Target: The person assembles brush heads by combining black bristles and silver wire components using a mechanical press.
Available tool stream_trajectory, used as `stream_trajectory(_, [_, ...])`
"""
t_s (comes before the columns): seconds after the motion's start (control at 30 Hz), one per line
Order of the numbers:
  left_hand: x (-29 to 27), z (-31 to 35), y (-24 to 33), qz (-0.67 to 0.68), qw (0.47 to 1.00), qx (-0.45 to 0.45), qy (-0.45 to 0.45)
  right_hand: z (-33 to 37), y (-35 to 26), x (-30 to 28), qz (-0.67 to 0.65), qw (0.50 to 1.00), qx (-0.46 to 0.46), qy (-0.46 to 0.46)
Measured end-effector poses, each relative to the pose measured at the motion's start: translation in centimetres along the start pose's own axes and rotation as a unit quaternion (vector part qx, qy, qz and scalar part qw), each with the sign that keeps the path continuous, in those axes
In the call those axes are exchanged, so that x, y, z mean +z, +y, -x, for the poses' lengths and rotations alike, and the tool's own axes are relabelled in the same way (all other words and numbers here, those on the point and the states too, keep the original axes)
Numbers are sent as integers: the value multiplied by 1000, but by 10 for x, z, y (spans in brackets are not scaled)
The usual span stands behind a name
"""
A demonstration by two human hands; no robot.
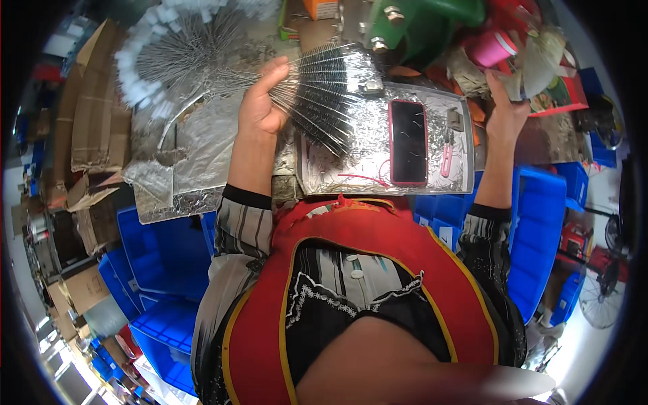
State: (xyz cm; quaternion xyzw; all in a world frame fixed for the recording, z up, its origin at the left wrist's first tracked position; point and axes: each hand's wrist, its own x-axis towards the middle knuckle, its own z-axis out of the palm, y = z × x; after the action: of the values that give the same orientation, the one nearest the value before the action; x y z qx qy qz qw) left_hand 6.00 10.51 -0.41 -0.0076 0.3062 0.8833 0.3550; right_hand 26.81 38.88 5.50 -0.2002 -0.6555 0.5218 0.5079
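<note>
My left hand (pixel 265 101) is closed around the thin metal stems of a bunch of small black-bristled wire brushes (pixel 317 98). Their dark bristle ends fan out to the right, over the edge of a shallow silvery tray (pixel 364 169). On the far right, my right hand (pixel 506 111) has its thumb and fingers apart, with no held thing visible. It is beside a crumpled greyish cloth (pixel 466 75) and below a pink spool (pixel 493 48). In the tray lie a phone (pixel 408 142) with a red edge and a small pink-handled cutting tool (pixel 447 158).
A large heap of wire stems with white tips (pixel 145 81) spreads over the left of the worktop. A green machine part (pixel 432 27) stands at the back. Blue bins (pixel 169 250) sit below the table on the left, another blue bin (pixel 536 236) on the right. Cardboard (pixel 101 101) borders the left.
</note>
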Motion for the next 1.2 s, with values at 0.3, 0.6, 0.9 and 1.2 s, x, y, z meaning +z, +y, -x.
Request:
stream_trajectory(0.3, [4,-25,-7,-36,996,49,71,-25,7,6,-121,988,77,-62])
stream_trajectory(0.6, [7,-26,-15,-43,989,97,101,-46,-59,9,-40,986,116,-113])
stream_trajectory(0.9, [11,-25,-15,-44,987,103,111,-40,-51,10,-33,986,136,-94])
stream_trajectory(1.2, [14,-21,-15,-69,985,107,119,-28,4,5,-120,989,-26,-80])
